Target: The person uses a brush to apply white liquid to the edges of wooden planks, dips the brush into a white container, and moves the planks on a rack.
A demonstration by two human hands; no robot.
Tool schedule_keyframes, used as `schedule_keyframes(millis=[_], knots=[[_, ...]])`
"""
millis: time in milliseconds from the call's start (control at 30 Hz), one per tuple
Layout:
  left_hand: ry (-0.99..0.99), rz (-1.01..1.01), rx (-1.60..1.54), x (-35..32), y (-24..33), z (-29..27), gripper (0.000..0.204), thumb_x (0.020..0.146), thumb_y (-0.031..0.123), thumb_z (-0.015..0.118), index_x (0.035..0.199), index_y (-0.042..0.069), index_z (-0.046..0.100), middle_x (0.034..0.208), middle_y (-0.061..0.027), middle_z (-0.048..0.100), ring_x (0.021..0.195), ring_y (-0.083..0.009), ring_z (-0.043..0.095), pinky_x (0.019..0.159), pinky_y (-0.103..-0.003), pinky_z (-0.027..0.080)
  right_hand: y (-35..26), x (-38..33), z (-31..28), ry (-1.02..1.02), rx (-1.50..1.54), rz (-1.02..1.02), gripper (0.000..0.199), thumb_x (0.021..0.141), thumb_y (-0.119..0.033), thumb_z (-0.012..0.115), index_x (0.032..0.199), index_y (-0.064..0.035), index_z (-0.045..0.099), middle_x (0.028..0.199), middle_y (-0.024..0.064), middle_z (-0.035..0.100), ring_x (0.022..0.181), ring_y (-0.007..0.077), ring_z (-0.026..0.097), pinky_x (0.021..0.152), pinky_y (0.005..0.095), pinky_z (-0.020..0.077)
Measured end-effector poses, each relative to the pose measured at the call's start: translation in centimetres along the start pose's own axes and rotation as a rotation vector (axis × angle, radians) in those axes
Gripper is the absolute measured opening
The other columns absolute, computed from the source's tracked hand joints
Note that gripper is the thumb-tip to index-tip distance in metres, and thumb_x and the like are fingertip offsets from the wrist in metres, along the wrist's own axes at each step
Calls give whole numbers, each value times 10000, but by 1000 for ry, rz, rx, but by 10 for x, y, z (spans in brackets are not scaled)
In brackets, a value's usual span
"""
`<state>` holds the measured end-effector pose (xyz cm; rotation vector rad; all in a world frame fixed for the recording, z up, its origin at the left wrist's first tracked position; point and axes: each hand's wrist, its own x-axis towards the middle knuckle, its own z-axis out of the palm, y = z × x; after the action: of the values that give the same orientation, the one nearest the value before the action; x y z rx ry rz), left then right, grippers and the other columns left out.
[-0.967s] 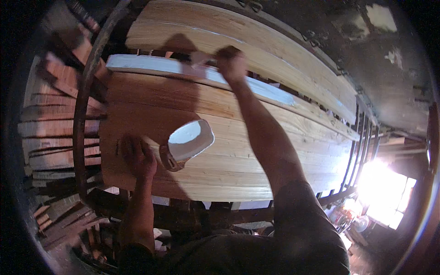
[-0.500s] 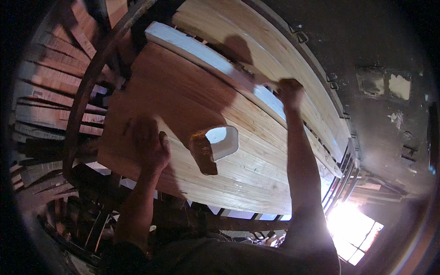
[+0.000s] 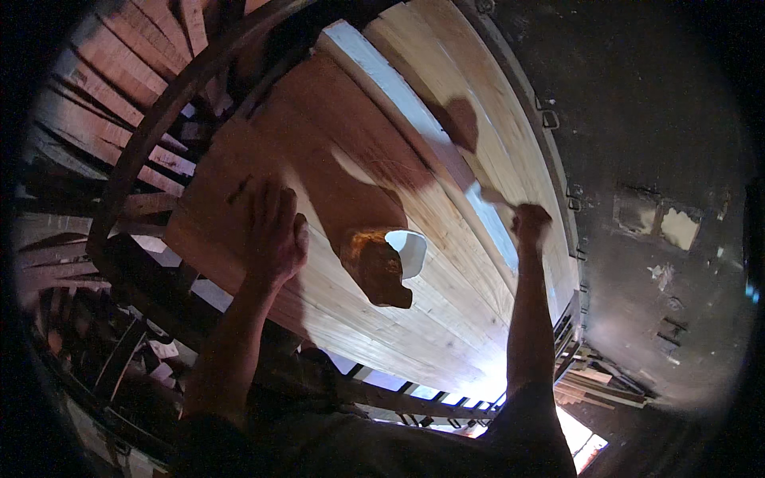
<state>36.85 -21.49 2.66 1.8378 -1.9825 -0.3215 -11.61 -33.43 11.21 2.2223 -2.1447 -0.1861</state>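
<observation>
My right hand (image 3: pixel 531 227) is closed around the handle of a brush (image 3: pixel 496 196), blurred by motion. The brush tip is at a long wooden strip (image 3: pixel 390 80) with its upper face coated white, like glue. My left hand (image 3: pixel 276 231) lies on the wooden boards (image 3: pixel 446 319), its fingers stretched out and nothing visible in it. Between my hands, on the boards, stands a cut-open container (image 3: pixel 374 267), brown-stained outside and white inside. What it holds cannot be made out.
A dark curved rail (image 3: pixel 131 163) runs along the left side, with stacked wood pieces (image 3: pixel 96 103) beyond it. Metal loops (image 3: pixel 550 119) line the boards' far right edge, beside a worn dark floor (image 3: pixel 621 119). Bright light comes from the lower right.
The view has turned, so the boards and strip slant more steeply. My right hand, with the brush, appears lower and slightly further right. My left hand stays on the boards.
</observation>
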Motion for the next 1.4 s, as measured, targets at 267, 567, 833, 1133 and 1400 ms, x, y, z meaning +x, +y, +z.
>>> schedule_keyframes(millis=[267, 567, 833, 1133, 1400], knots=[[-124, -123, 2, 10, 5, -10, 394, 894, 215, 512, 1227, 8, 470, 1432, -279, 363, 1313, -485, 345, 1089, -595, 263, -103, 57, -11, 209, 1115, 445, 99, 818, -80, 653, 846, 15, 654, 612, 80, 594, 442, 137, 526, 391, 275, 409], [-16, -42, -85, 11, -9, -10, 349, 880, 221, 538, 1134, -16, 511, 1399, -272, 397, 1292, -514, 338, 1073, -642, 248, -288, 233, -15, 25, 1301, 340, 139, 869, -90, 613, 891, 47, 629, 690, 125, 627, 476, 174, 552, 413, 316, 423], [47, -66, -221, 0, -14, 6, 334, 863, 186, 543, 1126, -18, 512, 1399, -305, 381, 1302, -496, 344, 1085, -620, 248, -350, 248, -12, 81, 1416, 137, 153, 857, -91, 644, 852, 61, 634, 656, 134, 617, 451, 197, 570, 381, 311, 418], [16, -49, -164, 1, -4, 3, 385, 877, 183, 532, 1199, -12, 452, 1464, -291, 301, 1348, -508, 280, 1100, -604, 233, -265, 151, -19, 20, 1094, 278, 168, 819, -120, 653, 860, 43, 657, 624, 107, 617, 421, 160, 549, 346, 281, 390], [1, 19, -37, -8, -4, 17, 467, 895, 238, 497, 1287, -13, 463, 1440, -281, 358, 1366, -489, 266, 1143, -592, 158, -102, 10, 5, 119, 1330, 571, 144, 825, -118, 655, 883, 13, 659, 618, 93, 597, 424, 146, 526, 354, 274, 376]])
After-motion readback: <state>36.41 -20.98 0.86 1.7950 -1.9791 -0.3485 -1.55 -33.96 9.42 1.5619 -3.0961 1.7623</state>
